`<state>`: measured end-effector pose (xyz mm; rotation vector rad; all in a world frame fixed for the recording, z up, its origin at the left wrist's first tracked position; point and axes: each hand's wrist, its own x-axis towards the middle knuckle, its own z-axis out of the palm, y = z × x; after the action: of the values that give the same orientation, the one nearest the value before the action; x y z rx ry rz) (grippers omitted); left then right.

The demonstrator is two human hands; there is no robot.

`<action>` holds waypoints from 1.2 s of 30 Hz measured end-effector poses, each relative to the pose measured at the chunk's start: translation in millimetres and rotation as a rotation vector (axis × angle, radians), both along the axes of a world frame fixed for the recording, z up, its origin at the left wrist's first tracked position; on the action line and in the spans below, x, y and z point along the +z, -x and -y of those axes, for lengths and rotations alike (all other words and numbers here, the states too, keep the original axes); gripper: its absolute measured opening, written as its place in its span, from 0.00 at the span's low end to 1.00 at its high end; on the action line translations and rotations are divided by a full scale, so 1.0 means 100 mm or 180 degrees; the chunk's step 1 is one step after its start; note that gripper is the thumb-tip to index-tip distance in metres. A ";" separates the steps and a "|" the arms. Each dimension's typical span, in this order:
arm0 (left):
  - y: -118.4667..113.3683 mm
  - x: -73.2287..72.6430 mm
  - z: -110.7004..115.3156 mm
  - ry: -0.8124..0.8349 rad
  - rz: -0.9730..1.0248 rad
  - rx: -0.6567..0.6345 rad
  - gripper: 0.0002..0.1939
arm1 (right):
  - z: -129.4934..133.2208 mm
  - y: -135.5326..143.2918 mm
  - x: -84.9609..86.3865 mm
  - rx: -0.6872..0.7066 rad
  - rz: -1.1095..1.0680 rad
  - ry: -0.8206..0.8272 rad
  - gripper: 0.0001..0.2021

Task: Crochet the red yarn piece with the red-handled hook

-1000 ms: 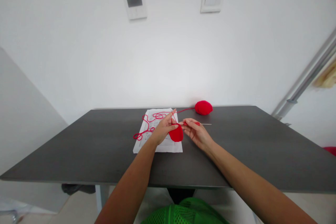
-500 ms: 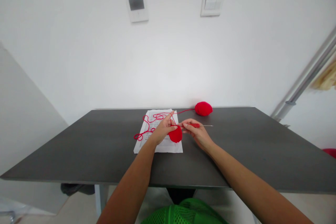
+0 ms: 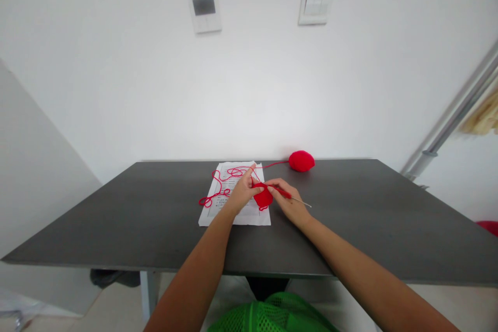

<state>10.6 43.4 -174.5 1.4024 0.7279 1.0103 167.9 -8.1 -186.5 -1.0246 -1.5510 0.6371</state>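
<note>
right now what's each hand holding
Left hand: closed on the red crochet piece, index finger raised with yarn.
Right hand: closed on the red-handled hook, fingertips at the crochet piece's edge.

Right of the red ball (image 3: 301, 161), the dark tabletop (image 3: 361, 218) looks open.

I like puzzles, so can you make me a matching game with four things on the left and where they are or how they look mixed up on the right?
Things:
1. yarn ball
2. paper
3. hook
4. table

Places and looks:
A. in the right hand
B. white, with print on it
C. dark grey all over
D. at the back, by the wall

Right pairs: 1-D, 2-B, 3-A, 4-C
</note>
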 end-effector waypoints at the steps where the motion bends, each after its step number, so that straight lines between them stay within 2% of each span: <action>1: -0.02 -0.03 -0.01 -0.0064 -0.0034 0.0092 0.46 | 0.00 0.00 -0.02 -0.0014 0.0117 -0.0074 0.07; 5: -0.13 -0.10 -0.02 -0.0279 -0.0108 0.0579 0.40 | -0.05 0.04 -0.10 -0.0117 0.0660 -0.0614 0.07; 7: -0.18 -0.11 0.00 -0.0215 0.0066 0.0713 0.38 | -0.07 0.07 -0.13 -0.0156 0.0887 -0.0944 0.07; 9: -0.21 -0.10 0.02 0.0017 0.0418 0.0653 0.37 | -0.08 0.10 -0.14 -0.0184 0.1050 -0.1203 0.08; 14: -0.21 -0.04 0.05 0.0798 0.1173 0.0089 0.36 | -0.05 0.13 -0.13 -0.0200 0.1236 -0.1414 0.09; 21: -0.05 0.02 0.01 0.1179 0.1056 -0.0612 0.35 | 0.05 0.08 -0.06 -0.0042 0.0917 -0.1105 0.05; 28: 0.06 0.02 -0.03 0.1174 0.0724 -0.0859 0.38 | 0.12 0.01 0.06 0.0161 0.0349 -0.0305 0.07; 36: 0.14 0.08 -0.02 0.1238 0.0684 -0.1139 0.35 | 0.08 -0.09 0.12 0.0586 -0.0123 -0.0112 0.08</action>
<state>-3.1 45.3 -166.6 1.0196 0.4610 0.6799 177.4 -16.4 -174.7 -0.8445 -1.6287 0.7494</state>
